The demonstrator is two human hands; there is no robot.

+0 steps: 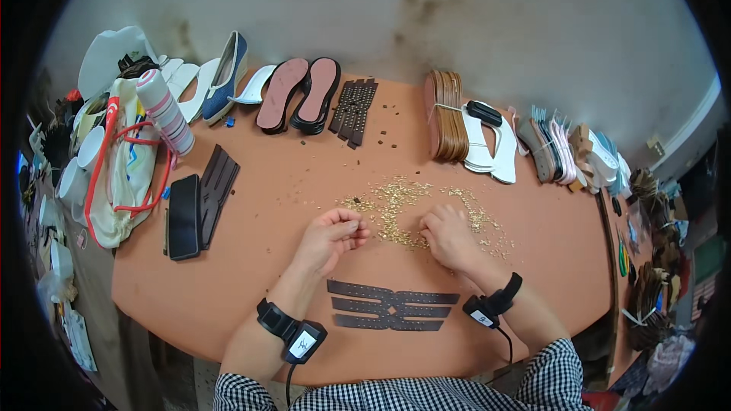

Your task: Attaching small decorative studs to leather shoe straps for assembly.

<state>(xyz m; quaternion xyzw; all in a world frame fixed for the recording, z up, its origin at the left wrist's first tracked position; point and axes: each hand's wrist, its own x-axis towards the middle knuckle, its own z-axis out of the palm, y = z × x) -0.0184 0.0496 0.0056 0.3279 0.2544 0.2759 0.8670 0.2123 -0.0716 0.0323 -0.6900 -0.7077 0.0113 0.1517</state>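
Observation:
Small gold-coloured pieces that look like studs [396, 196] lie scattered over the middle of the table. At their left edge my left hand [333, 240] is raised palm inward, fingers curled and thumb against the index finger; anything in that pinch is too small to make out. My right hand [448, 236] reaches down at the right part of the pile, fingers pressed together, their tips partly hidden. Between my forearms and nearer to me lies a flat dark brown strapped piece, like a shoe upper [392, 306], with rows of small dots along its strips. Neither hand touches it.
Along the back stand pink-topped soles [316, 95], a blue wedge shoe [226, 80], another studded dark piece [353, 110] and a tied bundle of soles [448, 116]. A phone-like black case [184, 217], dark strips [218, 190] and a striped bottle [165, 112] are at the left.

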